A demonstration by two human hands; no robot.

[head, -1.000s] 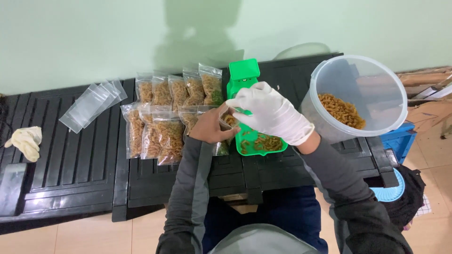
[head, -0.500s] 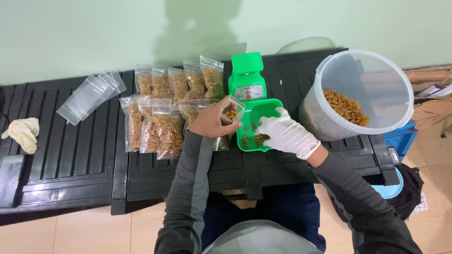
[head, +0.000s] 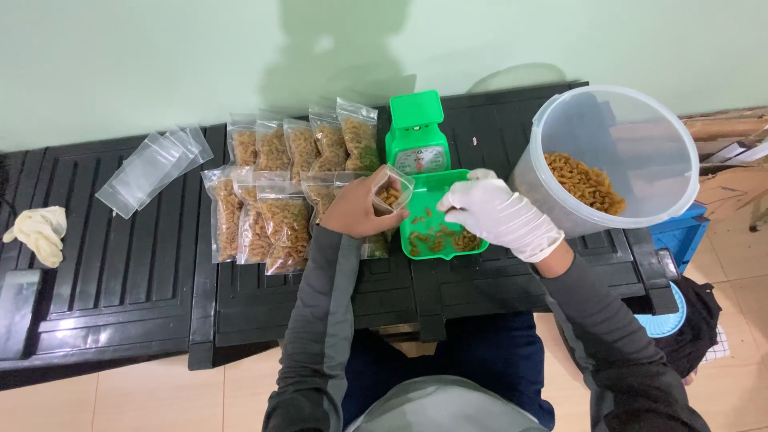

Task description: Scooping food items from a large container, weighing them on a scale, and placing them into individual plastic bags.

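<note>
Seen from the head camera, looking down on a black ribbed table (head: 120,272). Left hand (head: 356,210), bare, curled round a small clear bag (head: 390,192), mouth held open and upright, a little spiral pasta already inside, just left of the green tray (head: 436,210). Right hand (head: 500,214), in a white glove, over the tray's right side, fingertips pinched together near the loose pasta (head: 436,238); whether any pieces are between them, cannot tell. Behind the tray, touching it, a green kitchen scale (head: 416,132). Further right, a big translucent tub (head: 616,160) tilted toward the wearer, more pasta at its bottom. To the left of the held bag, filled bags (head: 280,184) lying in two overlapping rows; beyond them a fan of empty bags (head: 152,170), and a spare glove (head: 36,234) at the far left edge. Best handled, judging from this, by keeping the bag's mouth spread wide and close beside the tray rim, taking small pinches, carrying them low and straight across, and letting go only once well inside the opening, so that nothing drops onto the ribbed surface.
</note>
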